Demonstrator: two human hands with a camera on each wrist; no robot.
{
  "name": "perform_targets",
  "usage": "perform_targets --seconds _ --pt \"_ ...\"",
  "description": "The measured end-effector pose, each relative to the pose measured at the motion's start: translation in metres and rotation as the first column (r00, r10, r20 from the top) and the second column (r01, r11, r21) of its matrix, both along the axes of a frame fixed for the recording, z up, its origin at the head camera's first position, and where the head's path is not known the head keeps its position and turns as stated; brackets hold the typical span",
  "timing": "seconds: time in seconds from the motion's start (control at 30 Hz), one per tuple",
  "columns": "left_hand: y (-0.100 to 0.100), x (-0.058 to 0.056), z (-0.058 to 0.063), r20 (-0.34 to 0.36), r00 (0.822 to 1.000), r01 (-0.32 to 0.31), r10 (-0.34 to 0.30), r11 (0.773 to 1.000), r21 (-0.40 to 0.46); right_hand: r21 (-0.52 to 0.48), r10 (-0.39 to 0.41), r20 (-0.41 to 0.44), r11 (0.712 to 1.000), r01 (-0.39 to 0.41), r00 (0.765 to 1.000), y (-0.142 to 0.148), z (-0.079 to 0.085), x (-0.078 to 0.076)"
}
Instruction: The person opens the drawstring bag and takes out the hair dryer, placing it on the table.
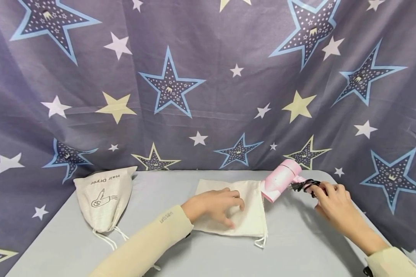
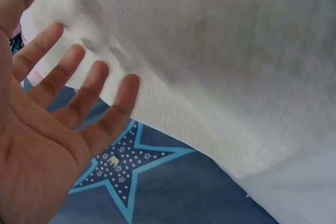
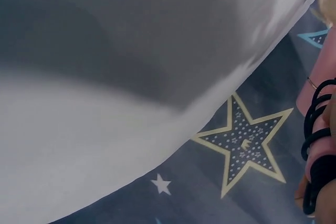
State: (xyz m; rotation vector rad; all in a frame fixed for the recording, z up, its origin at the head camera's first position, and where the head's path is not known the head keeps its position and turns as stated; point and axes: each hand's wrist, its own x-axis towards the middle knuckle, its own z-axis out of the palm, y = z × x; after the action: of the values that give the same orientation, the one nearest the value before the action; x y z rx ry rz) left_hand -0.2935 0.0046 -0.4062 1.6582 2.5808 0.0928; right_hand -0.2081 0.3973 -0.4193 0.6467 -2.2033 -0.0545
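A pink hair dryer (image 1: 280,179) is held by its handle in my right hand (image 1: 339,209), over the right part of the table. Black cord (image 3: 315,124) winds round that handle in the right wrist view. The dryer's lower-left end overlaps the right edge of a cream drawstring bag (image 1: 249,211). This bag lies flat, its white string (image 1: 260,242) hanging from the near right corner. Over the bag, my left hand (image 1: 216,206) reaches with relaxed fingers. In the left wrist view its fingers (image 2: 97,80) are spread beside the bag cloth, holding nothing.
Another cream drawstring bag (image 1: 104,198), printed "Hair Dryer" upside down and looking filled, lies at the left with its strings toward me. The pale grey table (image 1: 291,250) ends at a dark star-patterned curtain (image 1: 215,96) at the back and sides.
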Motion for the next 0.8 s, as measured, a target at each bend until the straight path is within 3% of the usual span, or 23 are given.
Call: perform_targets --seconds 0.3,0.47,0.8 --pt "0.002 0.018 -0.005 0.022 0.999 -0.027 0.029 0.995 -0.1 -0.054 -0.116 0.103 0.991 0.121 0.988 0.014 0.001 -0.001" --pt "0.004 0.022 -0.008 -0.018 1.0 -0.021 0.018 0.991 -0.132 -0.08 -0.169 0.15 0.98 0.182 0.974 0.021 -0.001 -0.005" --pt "0.007 0.025 -0.007 -0.031 0.999 0.013 -0.017 0.991 -0.133 -0.138 -0.277 0.336 0.931 0.338 0.9 0.037 -0.007 -0.013"
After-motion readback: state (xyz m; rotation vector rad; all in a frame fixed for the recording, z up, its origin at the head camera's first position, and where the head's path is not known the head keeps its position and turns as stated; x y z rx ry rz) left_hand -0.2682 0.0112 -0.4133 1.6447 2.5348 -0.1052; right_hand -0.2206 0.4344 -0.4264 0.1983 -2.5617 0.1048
